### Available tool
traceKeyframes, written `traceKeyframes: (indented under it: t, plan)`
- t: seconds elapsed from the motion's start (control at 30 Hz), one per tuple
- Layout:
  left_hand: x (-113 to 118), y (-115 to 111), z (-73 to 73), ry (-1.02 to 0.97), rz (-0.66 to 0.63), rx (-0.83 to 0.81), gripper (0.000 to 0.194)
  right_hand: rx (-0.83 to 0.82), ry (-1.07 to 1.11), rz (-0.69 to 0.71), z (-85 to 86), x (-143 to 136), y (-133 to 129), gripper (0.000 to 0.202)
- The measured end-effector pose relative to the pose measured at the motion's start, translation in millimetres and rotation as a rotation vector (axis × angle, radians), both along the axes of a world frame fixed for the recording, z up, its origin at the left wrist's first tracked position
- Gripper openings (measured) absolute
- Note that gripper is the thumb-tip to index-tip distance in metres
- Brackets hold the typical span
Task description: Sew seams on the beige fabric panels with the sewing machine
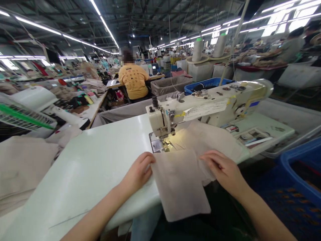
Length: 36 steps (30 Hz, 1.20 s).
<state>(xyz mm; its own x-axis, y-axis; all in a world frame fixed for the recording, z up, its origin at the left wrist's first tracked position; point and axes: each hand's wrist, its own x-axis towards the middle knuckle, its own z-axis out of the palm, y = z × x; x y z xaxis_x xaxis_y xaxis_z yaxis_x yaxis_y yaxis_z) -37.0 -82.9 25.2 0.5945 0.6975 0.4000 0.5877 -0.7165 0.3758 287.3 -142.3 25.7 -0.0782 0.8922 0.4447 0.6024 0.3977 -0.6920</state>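
Note:
A beige fabric panel (pixel 180 184) with rounded lower corners hangs over the table's front edge, its top edge just before the sewing machine (pixel 160 118). My left hand (pixel 140 169) pinches the panel's upper left corner. On the other side, my right hand (pixel 222 167) has thumb and fingers closed on fabric at the panel's upper right. More beige cloth (pixel 213 139) spreads on the table behind and right of it, under the machine arm. A lamp lights the needle area, where the needle tip is too small to make out.
A blue plastic basket (pixel 301 167) stands at my right. Beige fabric pieces (pixel 25 167) are piled at the left beside a white fan (pixel 32 103). Small tools lie in a tray (pixel 253 137) on the table's right. A person in a yellow shirt (pixel 134 80) sits ahead.

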Motion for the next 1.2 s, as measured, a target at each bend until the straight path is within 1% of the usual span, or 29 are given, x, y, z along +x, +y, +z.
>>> traceKeyframes:
  t: [0.07, 0.1, 0.13, 0.17, 0.23, 0.27, 0.3, 0.33, 0.4, 0.43, 0.5, 0.57, 0.63, 0.67, 0.73, 0.77, 0.83, 0.9, 0.93, 1.0, 1.07, 1.1, 1.13, 1.2]
  plan:
    - [-29.2, -3.1, 0.2, 0.220, 0.074, 0.069, 0.033, -0.024, -0.080, 0.182, -8.6, -23.4, 0.6, 0.025]
    - [-39.9, -6.4, 1.3, 0.307, 0.103, 0.111, 0.042, -0.038, -0.128, 0.263, -12.8, -35.2, 1.4, 0.025]
    - [-47.7, -11.4, 2.4, 0.383, 0.098, 0.141, 0.050, -0.056, -0.181, 0.322, -16.7, -46.0, 2.5, 0.026]
    - [-52.7, -18.2, 3.0, 0.437, 0.056, 0.163, 0.058, -0.072, -0.237, 0.360, -20.4, -55.1, 4.0, 0.029]
    - [-54.9, -35.9, 1.2, 0.499, -0.114, 0.175, 0.061, -0.105, -0.336, 0.376, -26.6, -67.3, 7.7, 0.037]
    - [-52.6, -45.5, -1.1, 0.505, -0.205, 0.185, 0.058, -0.119, -0.374, 0.368, -28.9, -70.6, 9.7, 0.039]
    - [-48.7, -54.7, -4.1, 0.502, -0.262, 0.200, 0.054, -0.130, -0.403, 0.354, -30.6, -72.5, 11.7, 0.041]
    - [-43.6, -62.7, -7.3, 0.484, -0.272, 0.222, 0.050, -0.138, -0.421, 0.335, -31.5, -73.6, 13.5, 0.041]
    - [-31.2, -72.8, -12.2, 0.438, -0.220, 0.269, 0.046, -0.149, -0.433, 0.275, -31.7, -75.9, 16.1, 0.038]
    - [-24.9, -74.1, -13.2, 0.404, -0.178, 0.296, 0.046, -0.153, -0.430, 0.238, -31.1, -77.7, 16.8, 0.036]
    - [-14.1, -69.3, -12.0, 0.325, -0.075, 0.347, 0.049, -0.168, -0.414, 0.166, -29.7, -83.1, 17.6, 0.030]
    - [-7.7, -57.2, -7.5, 0.246, 0.046, 0.398, 0.054, -0.196, -0.399, 0.131, -28.6, -88.8, 18.2, 0.027]
    - [-6.9, -42.9, -2.1, 0.199, 0.113, 0.453, 0.055, -0.224, -0.386, 0.137, -27.7, -91.7, 19.6, 0.025]
    - [-8.4, -36.9, 0.4, 0.193, 0.096, 0.474, 0.053, -0.231, -0.374, 0.153, -27.2, -91.2, 20.7, 0.025]
    - [-13.8, -29.6, 3.8, 0.208, -0.013, 0.471, 0.045, -0.233, -0.333, 0.201, -25.6, -86.2, 22.7, 0.023]
    - [-17.3, -28.9, 4.8, 0.221, -0.078, 0.434, 0.039, -0.231, -0.303, 0.229, -24.6, -81.8, 23.4, 0.023]
    - [-24.8, -32.6, 5.5, 0.241, -0.173, 0.285, 0.026, -0.220, -0.233, 0.288, -22.8, -70.2, 23.0, 0.023]
    - [-33.5, -40.2, 5.0, 0.224, -0.201, 0.089, 0.019, -0.185, -0.185, 0.344, -22.2, -57.2, 19.6, 0.023]
    - [-38.4, -44.2, 4.5, 0.194, -0.190, -0.003, 0.018, -0.164, -0.184, 0.376, -22.7, -51.1, 16.8, 0.031]
    - [-49.1, -50.6, 3.2, 0.087, -0.120, -0.145, 0.019, -0.108, -0.205, 0.455, -25.1, -41.5, 10.1, 0.055]
    - [-59.2, -53.9, 1.6, -0.046, -0.004, -0.249, 0.017, -0.043, -0.283, 0.542, -28.5, -36.7, 3.4, 0.076]
    - [-63.2, -54.4, 0.9, -0.103, 0.050, -0.295, 0.016, -0.015, -0.344, 0.576, -30.1, -36.2, 0.7, 0.081]
    - [-66.4, -54.3, 0.3, -0.155, 0.096, -0.337, 0.015, 0.009, -0.414, 0.601, -31.6, -36.7, -1.3, 0.081]
    - [-69.8, -53.0, -0.2, -0.241, 0.167, -0.423, 0.012, 0.036, -0.545, 0.637, -34.0, -39.5, -3.0, 0.075]
